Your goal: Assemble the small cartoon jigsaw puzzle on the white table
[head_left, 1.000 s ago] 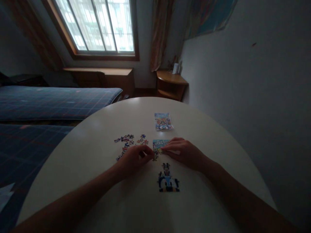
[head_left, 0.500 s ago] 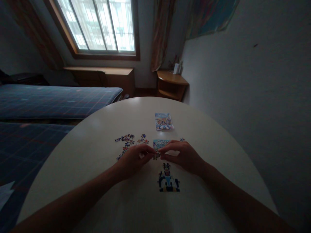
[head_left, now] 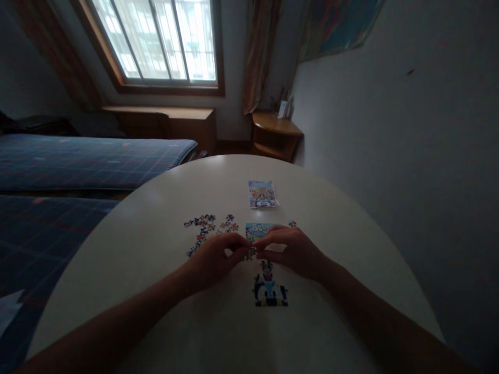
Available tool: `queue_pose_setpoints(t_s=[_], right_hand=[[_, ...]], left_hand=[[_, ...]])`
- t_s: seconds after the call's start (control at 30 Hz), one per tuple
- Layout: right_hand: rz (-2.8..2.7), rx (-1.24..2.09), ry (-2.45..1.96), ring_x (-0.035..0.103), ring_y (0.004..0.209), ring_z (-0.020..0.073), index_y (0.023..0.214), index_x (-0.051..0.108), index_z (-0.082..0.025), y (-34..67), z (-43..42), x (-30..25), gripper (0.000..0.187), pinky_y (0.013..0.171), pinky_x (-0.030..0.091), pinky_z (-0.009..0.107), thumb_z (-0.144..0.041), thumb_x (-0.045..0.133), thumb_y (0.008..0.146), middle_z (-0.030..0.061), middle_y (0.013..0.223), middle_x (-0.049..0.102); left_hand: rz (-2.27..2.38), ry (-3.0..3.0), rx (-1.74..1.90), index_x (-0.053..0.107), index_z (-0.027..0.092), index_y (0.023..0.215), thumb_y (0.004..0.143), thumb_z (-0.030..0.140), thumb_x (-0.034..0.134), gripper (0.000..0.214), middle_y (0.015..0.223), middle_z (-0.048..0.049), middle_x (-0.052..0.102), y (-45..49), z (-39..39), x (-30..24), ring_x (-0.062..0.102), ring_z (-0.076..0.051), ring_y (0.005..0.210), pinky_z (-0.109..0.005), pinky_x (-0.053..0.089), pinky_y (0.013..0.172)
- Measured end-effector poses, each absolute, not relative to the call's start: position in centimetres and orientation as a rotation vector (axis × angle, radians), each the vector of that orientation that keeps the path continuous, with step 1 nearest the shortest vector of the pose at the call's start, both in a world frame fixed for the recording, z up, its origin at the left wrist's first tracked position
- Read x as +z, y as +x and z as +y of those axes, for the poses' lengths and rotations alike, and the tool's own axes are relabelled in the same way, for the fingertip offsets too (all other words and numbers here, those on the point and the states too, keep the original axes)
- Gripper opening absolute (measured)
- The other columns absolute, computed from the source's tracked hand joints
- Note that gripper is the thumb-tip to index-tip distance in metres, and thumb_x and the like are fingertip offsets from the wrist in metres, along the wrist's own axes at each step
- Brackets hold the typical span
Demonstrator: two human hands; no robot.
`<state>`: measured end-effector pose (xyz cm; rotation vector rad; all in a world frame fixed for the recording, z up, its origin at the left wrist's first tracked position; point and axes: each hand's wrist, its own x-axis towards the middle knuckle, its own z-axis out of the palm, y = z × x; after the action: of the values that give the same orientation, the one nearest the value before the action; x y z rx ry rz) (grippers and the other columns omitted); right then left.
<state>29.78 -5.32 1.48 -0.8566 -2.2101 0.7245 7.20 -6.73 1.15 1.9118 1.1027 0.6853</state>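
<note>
Over the table's middle, my left hand (head_left: 218, 257) and my right hand (head_left: 292, 249) meet fingertip to fingertip. Both are pinched on small jigsaw puzzle pieces (head_left: 250, 253), partly covered by the fingers. Just below lies a joined part of the puzzle (head_left: 270, 294), showing a blue and white face with a narrow strip of pieces above it. Behind my right fingers a colourful printed card (head_left: 255, 229) is partly hidden. Loose puzzle pieces (head_left: 202, 231) are spread beyond my left hand, and a few more pieces (head_left: 292, 223) lie past my right hand.
A printed packet (head_left: 263, 195) lies farther back on the round white table (head_left: 163, 202). A bed with a blue plaid cover (head_left: 89, 163) stands to the left. A wooden corner shelf (head_left: 276, 124) is behind the table, and a wall (head_left: 390, 135) runs along the right.
Both hands stay close together at the pieces, with only slight finger movement. The pieces between the fingertips have shifted a little; the rest of the table looks the same.
</note>
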Motion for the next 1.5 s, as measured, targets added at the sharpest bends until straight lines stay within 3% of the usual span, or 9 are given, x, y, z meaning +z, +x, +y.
queue_pose_setpoints(t_s=[0.2, 0.6, 0.83, 1.3, 1.5], right_hand=[[-2.214, 0.722, -0.818, 0.069, 0.079, 0.0132, 0.1, 0.077, -0.024, 30.2, -5.2, 1.5, 0.017, 0.074, 0.054, 0.024, -0.027, 0.075, 0.084, 0.0031, 0.086, 0.076], [-2.242, 0.714, -0.807, 0.069, 0.077, 0.0135, 0.095, 0.077, -0.023, 29.7, -5.6, 1.9, 0.012, 0.074, 0.054, 0.027, -0.022, 0.072, 0.084, 0.0019, 0.084, 0.076], [-2.247, 0.723, -0.83, 0.07, 0.079, 0.0134, 0.095, 0.076, -0.021, 29.6, -5.7, 1.6, 0.013, 0.078, 0.053, 0.026, -0.022, 0.073, 0.083, 0.0021, 0.086, 0.077], [-2.318, 0.729, -0.808, 0.069, 0.085, 0.0148, 0.098, 0.073, -0.023, 29.2, -6.1, 1.4, 0.015, 0.082, 0.052, 0.029, -0.024, 0.075, 0.083, 0.0011, 0.088, 0.076], [-2.313, 0.655, -0.805, 0.068, 0.082, 0.014, 0.093, 0.073, -0.022, 28.9, -6.2, 1.4, 0.008, 0.083, 0.051, 0.029, -0.025, 0.073, 0.085, 0.0002, 0.087, 0.076]], left_hand=[[1.072, 1.698, 0.612, 0.067, 0.016, 0.096, 0.09, 0.035, 0.054, 0.024, 0.08, -0.0042, 0.07, 7.2, -6.7, 0.8, 0.066, -0.015, 0.07, -0.021, 0.051, 0.054], [1.032, 1.818, 0.606, 0.071, 0.016, 0.093, 0.088, 0.029, 0.056, 0.021, 0.081, -0.0039, 0.071, 6.9, -6.4, 0.6, 0.063, -0.013, 0.065, -0.024, 0.054, 0.061], [1.04, 1.941, 0.592, 0.072, 0.017, 0.095, 0.089, 0.024, 0.054, 0.02, 0.09, -0.0052, 0.07, 6.9, -6.4, 0.8, 0.064, -0.015, 0.079, -0.025, 0.052, 0.07], [1.079, 2.048, 0.538, 0.065, 0.018, 0.093, 0.095, 0.027, 0.047, 0.019, 0.094, -0.0048, 0.067, 7.0, -7.1, 0.8, 0.06, -0.017, 0.085, -0.027, 0.045, 0.074], [1.087, 1.984, 0.511, 0.059, 0.018, 0.092, 0.096, 0.027, 0.044, 0.018, 0.078, -0.0008, 0.066, 7.2, -7.4, 0.4, 0.059, -0.014, 0.068, -0.025, 0.043, 0.064]])
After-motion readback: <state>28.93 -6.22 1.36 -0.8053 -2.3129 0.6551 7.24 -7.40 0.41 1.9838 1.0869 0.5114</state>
